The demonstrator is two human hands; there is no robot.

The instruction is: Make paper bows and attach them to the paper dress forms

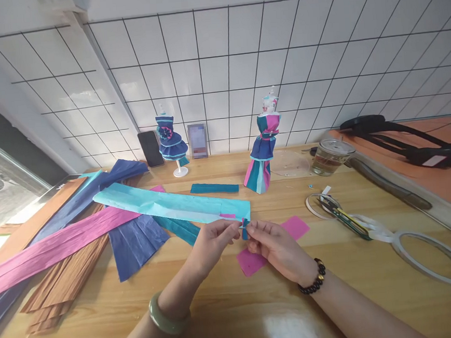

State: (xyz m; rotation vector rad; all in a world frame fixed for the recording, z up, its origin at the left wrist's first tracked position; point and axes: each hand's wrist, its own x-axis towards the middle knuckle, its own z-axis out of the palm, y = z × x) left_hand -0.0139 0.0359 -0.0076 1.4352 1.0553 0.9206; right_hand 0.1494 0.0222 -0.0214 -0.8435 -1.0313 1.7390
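Observation:
My left hand (211, 243) and my right hand (272, 246) meet over the wooden table (236, 303), both pinching a small folded piece of teal paper (245, 230) between the fingertips. A pink paper piece (252, 263) lies flat under my right hand. Just beyond my fingers lies a long light-blue crepe paper strip (166, 204). My left wrist wears a green bangle, and a dark bead bracelet sits on the right one.
Pink (52, 250), navy (137, 243) and brown (63, 286) crepe sheets lie at the left. Two paper-dressed mannequins (171, 139) (264, 153) stand by the tiled wall with a phone (150, 149). A glass (331, 156), scissors (344, 217) and tape rolls (431, 254) sit at the right.

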